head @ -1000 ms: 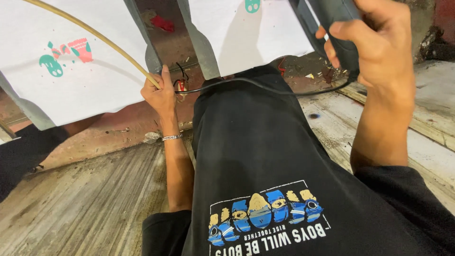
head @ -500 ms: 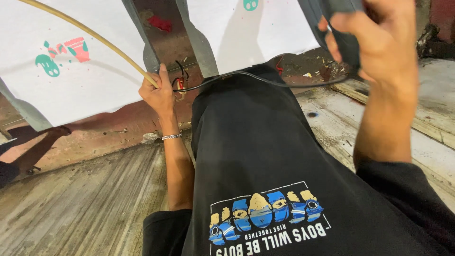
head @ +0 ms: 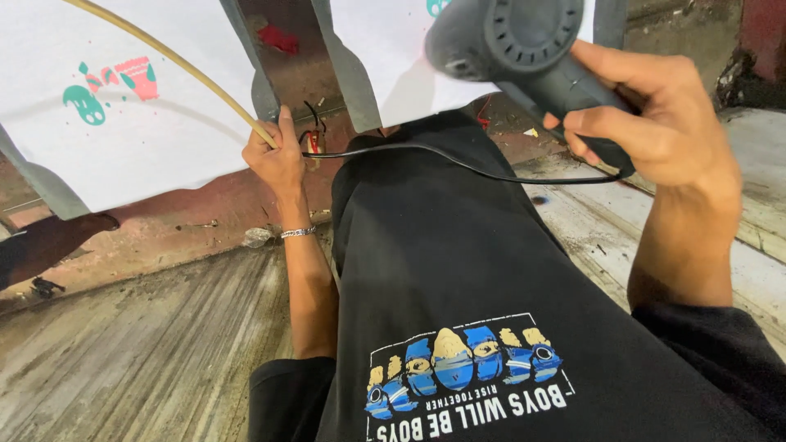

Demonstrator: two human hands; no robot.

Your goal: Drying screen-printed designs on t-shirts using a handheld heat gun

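1. Our right hand point(head: 655, 123) is closed tight around the handle of a dark grey heat gun point(head: 524, 49), thumb on the near side and fingers wrapped over the grip, with the tool's round vented rear end facing us just up and to the left of the knuckles
2. A thin black cord point(head: 458, 161) leaves the bottom of the handle under our right palm and runs leftward in a shallow curve across the black T-shirt point(head: 458, 270) toward our left hand
3. Our left hand point(head: 278, 160) is up at the far edge of the shirt, fingers curled inward; it seems to be pinching something at the end of the cord, but we cannot tell exactly what it grips
4. Just right of the left fingers sit small red and black wires point(head: 313, 135); whether the fingers touch them we cannot tell
5. A tan hose point(head: 164, 57) slants down from the upper left and ends right at the left hand's fingertips
6. A silver bracelet point(head: 298, 232) circles the left wrist, directly below the hand
7. Above and left of the left hand lies a white printed sheet point(head: 123, 131) with teal and red marks; another white sheet point(head: 393, 49) lies behind the heat gun
8. Below both hands, the black T-shirt carries a blue and yellow graphic, and worn wooden planks point(head: 147, 352) lie lower left of the left forearm
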